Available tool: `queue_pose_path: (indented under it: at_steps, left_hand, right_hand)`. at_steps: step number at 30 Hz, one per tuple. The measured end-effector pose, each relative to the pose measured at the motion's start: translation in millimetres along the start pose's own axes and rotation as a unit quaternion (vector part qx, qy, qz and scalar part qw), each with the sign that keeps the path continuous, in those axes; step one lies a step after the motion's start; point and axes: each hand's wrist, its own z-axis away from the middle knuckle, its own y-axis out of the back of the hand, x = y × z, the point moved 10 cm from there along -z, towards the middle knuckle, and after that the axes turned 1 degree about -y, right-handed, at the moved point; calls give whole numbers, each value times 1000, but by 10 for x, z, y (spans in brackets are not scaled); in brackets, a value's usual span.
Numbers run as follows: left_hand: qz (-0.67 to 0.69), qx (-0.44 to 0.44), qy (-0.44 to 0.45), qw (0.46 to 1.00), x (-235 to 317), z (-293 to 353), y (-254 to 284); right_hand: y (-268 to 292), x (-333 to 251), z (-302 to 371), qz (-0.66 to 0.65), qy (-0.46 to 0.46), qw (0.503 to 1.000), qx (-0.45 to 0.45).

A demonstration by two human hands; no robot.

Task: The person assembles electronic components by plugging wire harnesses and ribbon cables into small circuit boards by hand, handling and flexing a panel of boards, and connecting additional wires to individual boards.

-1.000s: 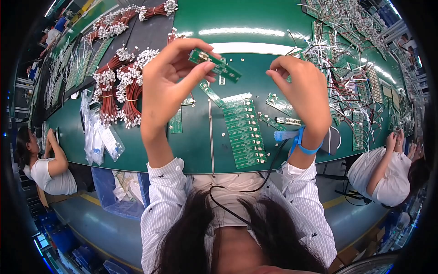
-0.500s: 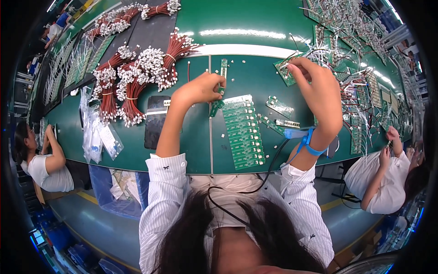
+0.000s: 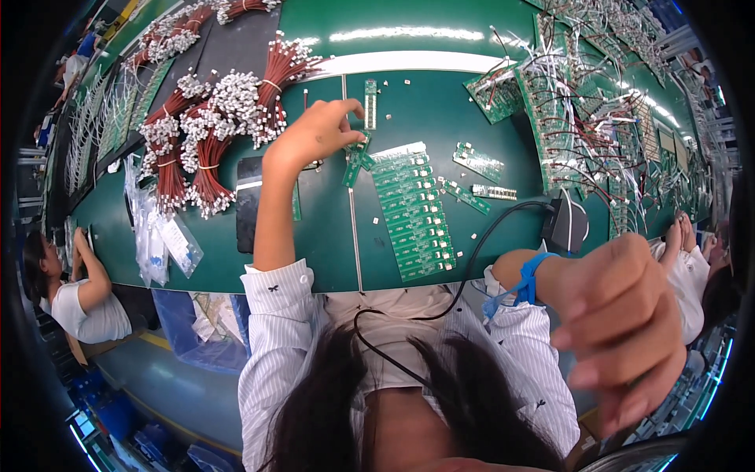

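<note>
My left hand (image 3: 314,141) reaches over the table with its index finger and thumb apart. The thumb is by crossed small green circuit boards (image 3: 358,161), apparently touching them. A narrow board strip (image 3: 370,104) lies just beyond the index finger. To their right is a panel of joined green circuit boards (image 3: 413,216) with white connectors along its right side. My right hand (image 3: 621,326), wearing a blue wrist strap (image 3: 528,279), is raised at the lower right, close to the camera and slightly blurred. Its fingers are loosely curled and spaced, with nothing visible in them.
Tied bundles of red wires (image 3: 211,153) fill the left, near clear plastic bags (image 3: 161,228). Wired circuit boards (image 3: 550,118) crowd the right. Loose boards (image 3: 478,161) lie beside the panel. A black cable (image 3: 495,228) runs from a black device (image 3: 565,224). Co-workers sit at both sides.
My right hand has drawn back from a wired board at the far right to the lower right, near the camera. My left index finger has lifted away from the thumb at the small boards.
</note>
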Motion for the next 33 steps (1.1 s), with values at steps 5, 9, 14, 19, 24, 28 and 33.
queue_pose_path:
  at_steps: [5,9,14,19,24,28,33]
  left_hand:
    - [8,33,0,999,23,92,159]
    - [-9,114,-22,993,-120,257,551]
    - [8,232,83,969,-430,630,1103]
    - [29,277,93,956,-510,812,1305]
    - [36,288,92,953,-438,976,1362]
    - [12,260,71,963,-358,827,1288]
    - [60,273,87,956,-309,972,1347]
  right_hand:
    - [100,-98,42,-5,3,996,85]
    - [73,-102,32,-3,26,1000,18]
    - [165,-138,84,-41,81,996,-16]
    - [336,-224,175,19,37,999,30]
    - [283,-329,152,45,79,994,63]
    - [397,-486,278,196,46,955,217]
    - [510,-717,469,156,94,936,300]
